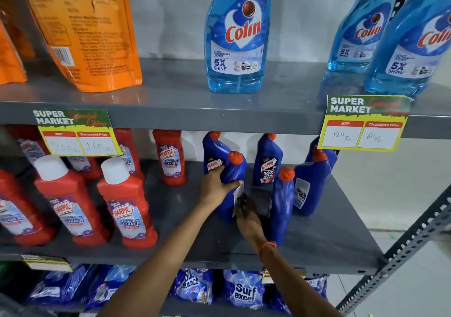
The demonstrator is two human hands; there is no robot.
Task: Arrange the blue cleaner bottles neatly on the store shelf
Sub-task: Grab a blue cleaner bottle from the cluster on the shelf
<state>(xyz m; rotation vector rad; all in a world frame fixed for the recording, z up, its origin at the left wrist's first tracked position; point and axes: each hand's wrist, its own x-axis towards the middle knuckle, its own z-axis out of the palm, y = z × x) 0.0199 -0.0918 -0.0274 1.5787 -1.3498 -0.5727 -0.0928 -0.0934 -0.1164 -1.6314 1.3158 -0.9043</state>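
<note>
Blue bottles: six dark blue cleaner bottles with orange caps on the right half of the middle shelf (317, 238), loosely grouped, not in rows.
Held bottle: blue bottle (231, 182) near the centre of the group, label turned sideways to the right, leaning slightly.
Left hand: left hand (216, 187) wrapped around the held bottle's left shoulder, thumb across its front, fingers behind.
Right hand: right hand (246, 215) blurred, low against the held bottle's label side; closed on it or only touching, cannot tell.
Near-right bottle: front bottle (280, 209) just right of the right hand, narrow side facing out, standing near the shelf edge.
Far row: two bottles (267, 163) at the back with labels facing front, one of them partly hidden behind the held bottle.
Right cluster: two more bottles (310, 187) at far right, back labels showing, tilted against each other under the price tag (361, 124).
Left neighbours: red bathroom cleaner bottles (127, 204) on the same shelf, well apart to the left.
Step in hand: judged as turning or straightening the held bottle so its label faces front.
Next move: likely setting it upright in line with the far row, then turning the near-right bottle and the right cluster the same way.
</note>
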